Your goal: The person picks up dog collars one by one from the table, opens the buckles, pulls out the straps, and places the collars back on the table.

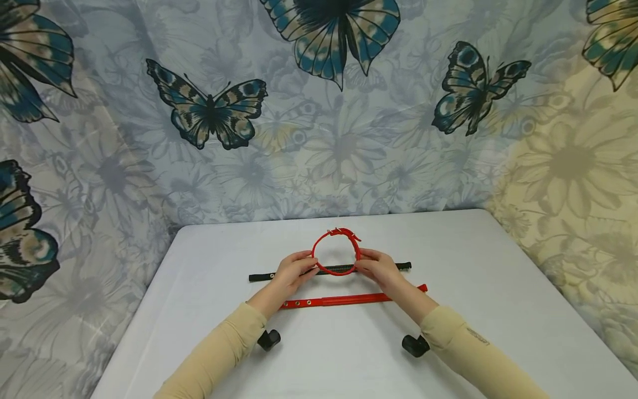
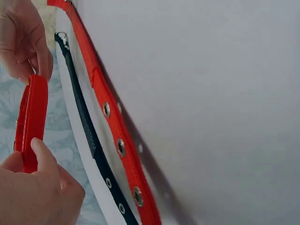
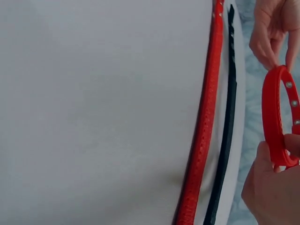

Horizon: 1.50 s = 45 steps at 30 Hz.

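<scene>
Both hands hold a red collar (image 1: 344, 232) that is buckled into a round loop, raised over the far half of the table. My left hand (image 1: 294, 270) pinches its left side between thumb and fingers. On the opposite side, my right hand (image 1: 380, 268) grips the band the same way. The buckle and strap end are at the top of the loop in the head view. In the right wrist view, metal eyelets show on the inner face of the collar (image 3: 271, 112). Stitching runs along the band (image 2: 38, 105) in the left wrist view.
A second red collar (image 1: 349, 300) lies straight across the white table (image 1: 344, 354), its right part behind my right forearm. Farther back lies a black collar (image 1: 260, 277) with eyelets, partly hidden by the hands. Butterfly-printed cloth (image 1: 344, 166) hangs behind the table.
</scene>
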Available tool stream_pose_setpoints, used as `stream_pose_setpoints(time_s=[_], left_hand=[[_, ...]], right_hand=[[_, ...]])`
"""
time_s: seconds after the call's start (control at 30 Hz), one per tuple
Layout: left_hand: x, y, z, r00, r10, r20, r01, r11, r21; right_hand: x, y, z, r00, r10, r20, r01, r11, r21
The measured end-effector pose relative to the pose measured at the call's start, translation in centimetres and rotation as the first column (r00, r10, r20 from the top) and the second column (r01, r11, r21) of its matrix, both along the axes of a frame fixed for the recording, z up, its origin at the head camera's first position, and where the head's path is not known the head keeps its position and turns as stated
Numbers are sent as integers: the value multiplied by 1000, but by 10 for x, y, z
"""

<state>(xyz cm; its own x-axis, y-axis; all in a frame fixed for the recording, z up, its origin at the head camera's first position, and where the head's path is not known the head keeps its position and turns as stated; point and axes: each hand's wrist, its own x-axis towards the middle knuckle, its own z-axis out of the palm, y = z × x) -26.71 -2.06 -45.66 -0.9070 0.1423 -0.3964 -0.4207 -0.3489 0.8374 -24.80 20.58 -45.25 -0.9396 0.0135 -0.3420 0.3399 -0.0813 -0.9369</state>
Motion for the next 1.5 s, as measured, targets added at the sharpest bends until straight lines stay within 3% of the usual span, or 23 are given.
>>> stream_pose_setpoints(time_s=[0.17, 0.4, 0.73, 0.93, 1.07, 1.5], left_hand=[[12, -9, -2, 999, -34, -38, 34, 999, 5], [28, -17, -4, 992, -83, -92, 78, 995, -56], [48, -27, -10, 972, -173, -159, 150, 977, -149], [57, -32, -14, 963, -202, -180, 169, 969, -181], [64, -35, -14, 951, -240, -193, 184, 945, -270], [83, -46, -11, 891, -385, -240, 207, 815, -541]], right_hand=[[11, 0, -1, 997, 75, -31, -74, 997, 23], [21, -1, -4, 994, 100, -48, -99, 995, 23], [36, -1, -5, 986, 160, -51, -149, 973, 178], [45, -2, -6, 980, 187, -69, -172, 968, 183], [51, -2, -6, 975, 210, -69, -195, 965, 177], [72, -3, -8, 959, 278, -56, -259, 939, 228]])
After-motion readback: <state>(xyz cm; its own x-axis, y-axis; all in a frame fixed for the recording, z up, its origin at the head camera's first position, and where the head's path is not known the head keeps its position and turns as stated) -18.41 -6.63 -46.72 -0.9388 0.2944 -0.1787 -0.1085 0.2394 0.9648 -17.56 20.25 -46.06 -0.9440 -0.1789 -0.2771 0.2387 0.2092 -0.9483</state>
